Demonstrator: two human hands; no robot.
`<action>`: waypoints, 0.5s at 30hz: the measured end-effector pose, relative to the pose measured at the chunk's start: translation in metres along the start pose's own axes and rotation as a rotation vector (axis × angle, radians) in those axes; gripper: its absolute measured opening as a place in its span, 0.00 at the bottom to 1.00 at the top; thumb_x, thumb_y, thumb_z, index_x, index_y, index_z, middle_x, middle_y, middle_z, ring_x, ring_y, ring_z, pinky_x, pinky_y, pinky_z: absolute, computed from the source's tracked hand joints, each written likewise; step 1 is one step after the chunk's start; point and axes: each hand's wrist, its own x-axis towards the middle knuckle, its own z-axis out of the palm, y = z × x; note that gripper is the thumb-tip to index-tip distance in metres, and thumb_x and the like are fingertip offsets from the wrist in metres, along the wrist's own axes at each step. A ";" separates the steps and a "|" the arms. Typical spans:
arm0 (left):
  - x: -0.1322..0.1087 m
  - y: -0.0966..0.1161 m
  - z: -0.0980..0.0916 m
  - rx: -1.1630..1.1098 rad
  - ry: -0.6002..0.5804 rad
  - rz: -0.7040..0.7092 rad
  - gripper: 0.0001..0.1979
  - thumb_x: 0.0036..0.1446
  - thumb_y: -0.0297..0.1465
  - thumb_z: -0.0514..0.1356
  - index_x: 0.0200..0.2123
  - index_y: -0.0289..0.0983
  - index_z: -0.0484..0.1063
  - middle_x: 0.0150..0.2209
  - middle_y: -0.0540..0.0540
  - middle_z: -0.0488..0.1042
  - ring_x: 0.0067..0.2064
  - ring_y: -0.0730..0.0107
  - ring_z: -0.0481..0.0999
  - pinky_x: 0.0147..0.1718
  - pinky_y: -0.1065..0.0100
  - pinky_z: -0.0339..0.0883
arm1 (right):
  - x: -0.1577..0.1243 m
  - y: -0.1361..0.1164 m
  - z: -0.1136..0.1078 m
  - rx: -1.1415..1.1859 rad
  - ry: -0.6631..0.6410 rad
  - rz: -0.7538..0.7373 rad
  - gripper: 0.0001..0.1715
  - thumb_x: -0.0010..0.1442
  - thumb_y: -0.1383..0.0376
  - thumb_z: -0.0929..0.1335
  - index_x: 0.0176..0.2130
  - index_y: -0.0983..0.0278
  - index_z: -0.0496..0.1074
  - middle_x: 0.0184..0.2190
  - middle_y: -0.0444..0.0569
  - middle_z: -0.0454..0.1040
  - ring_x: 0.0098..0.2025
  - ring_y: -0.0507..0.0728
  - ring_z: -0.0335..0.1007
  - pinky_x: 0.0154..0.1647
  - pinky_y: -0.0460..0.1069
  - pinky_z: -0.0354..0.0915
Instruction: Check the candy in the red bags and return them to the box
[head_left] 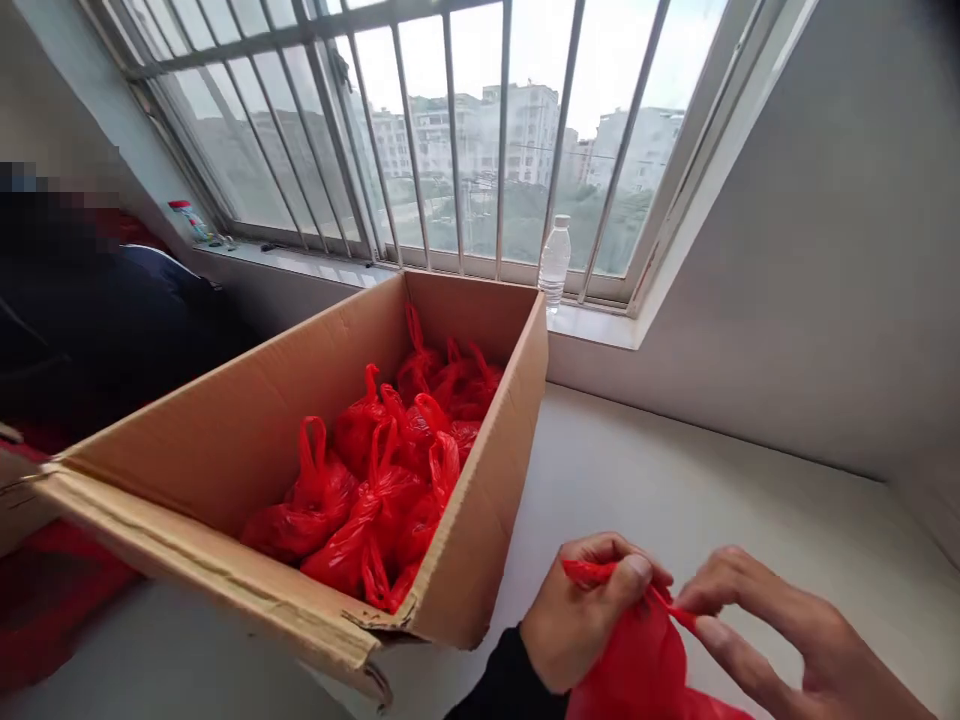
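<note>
The bag (pixel 637 660) was at the lower right, over the table (pixel 637 470), beside the box (pixel 499 500). The left hand (pixel 592 610) gripped its gathered top, thumb pressed against curled fingers; the right hand (pixel 787 620) pinched a strand of it between thumb and fingers. Tied red bags (pixel 390 490) filled the box's bottom. Beyond, a bottle (pixel 555 265) stood on the sill (pixel 592 326); a person (pixel 97 310) was at the left.

No text, label, brand, number or sign can be read. The box (pixel 491 500) shows no legible print, nor do the red bags (pixel 375 490) inside or the bag (pixel 637 655) at lower right. Any lettering on the bottle (pixel 555 265) or the red-capped container (pixel 192 221) is too small to tell.
</note>
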 end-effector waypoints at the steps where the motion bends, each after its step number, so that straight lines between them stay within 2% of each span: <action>1: -0.001 0.004 -0.002 0.009 -0.026 -0.004 0.19 0.58 0.45 0.61 0.33 0.33 0.75 0.33 0.42 0.74 0.35 0.68 0.70 0.39 0.66 0.64 | 0.004 -0.004 0.000 0.012 -0.020 0.022 0.09 0.67 0.57 0.64 0.40 0.53 0.73 0.36 0.47 0.76 0.39 0.57 0.75 0.37 0.49 0.73; 3: -0.002 0.008 -0.006 0.036 -0.056 -0.010 0.13 0.59 0.39 0.63 0.34 0.34 0.75 0.35 0.44 0.73 0.36 0.69 0.70 0.39 0.67 0.64 | 0.015 -0.005 0.005 0.069 0.048 0.043 0.15 0.69 0.57 0.60 0.52 0.54 0.70 0.48 0.49 0.75 0.51 0.59 0.71 0.52 0.54 0.70; 4: -0.003 0.007 -0.007 0.080 -0.054 -0.003 0.09 0.59 0.37 0.62 0.35 0.35 0.74 0.35 0.45 0.73 0.36 0.70 0.70 0.39 0.68 0.64 | 0.021 -0.002 0.009 0.117 0.035 0.044 0.18 0.70 0.57 0.59 0.56 0.55 0.67 0.50 0.50 0.74 0.52 0.58 0.71 0.55 0.55 0.68; 6: -0.003 0.002 -0.010 0.270 -0.004 0.054 0.04 0.59 0.31 0.62 0.37 0.38 0.74 0.36 0.47 0.73 0.36 0.70 0.71 0.37 0.69 0.65 | 0.030 0.007 0.017 0.214 -0.033 0.109 0.21 0.72 0.57 0.55 0.56 0.58 0.68 0.39 0.48 0.77 0.41 0.56 0.73 0.49 0.53 0.69; 9: -0.002 -0.013 -0.013 0.691 0.140 0.326 0.07 0.60 0.27 0.60 0.42 0.41 0.73 0.36 0.49 0.75 0.34 0.71 0.74 0.33 0.71 0.68 | 0.033 0.021 0.025 0.312 -0.079 0.206 0.21 0.72 0.56 0.55 0.51 0.61 0.71 0.25 0.41 0.68 0.26 0.51 0.63 0.33 0.48 0.66; 12: 0.001 -0.029 -0.018 0.860 0.220 0.562 0.11 0.63 0.25 0.56 0.45 0.41 0.74 0.40 0.46 0.76 0.39 0.69 0.78 0.37 0.70 0.71 | 0.031 0.030 0.029 0.412 -0.237 0.197 0.17 0.69 0.61 0.60 0.54 0.60 0.68 0.21 0.36 0.59 0.22 0.49 0.52 0.23 0.45 0.55; 13: 0.002 -0.033 -0.020 0.863 0.230 0.592 0.12 0.63 0.25 0.56 0.47 0.42 0.75 0.43 0.44 0.76 0.43 0.67 0.78 0.40 0.69 0.72 | 0.031 0.032 0.030 0.423 -0.277 0.177 0.15 0.68 0.63 0.61 0.52 0.61 0.69 0.21 0.36 0.58 0.22 0.48 0.51 0.22 0.44 0.54; 15: 0.002 -0.037 -0.023 0.901 0.234 0.617 0.17 0.64 0.25 0.56 0.53 0.45 0.74 0.49 0.43 0.74 0.49 0.64 0.76 0.45 0.65 0.72 | 0.031 0.035 0.030 0.426 -0.257 0.146 0.10 0.66 0.64 0.63 0.45 0.62 0.71 0.23 0.37 0.61 0.24 0.48 0.54 0.25 0.44 0.58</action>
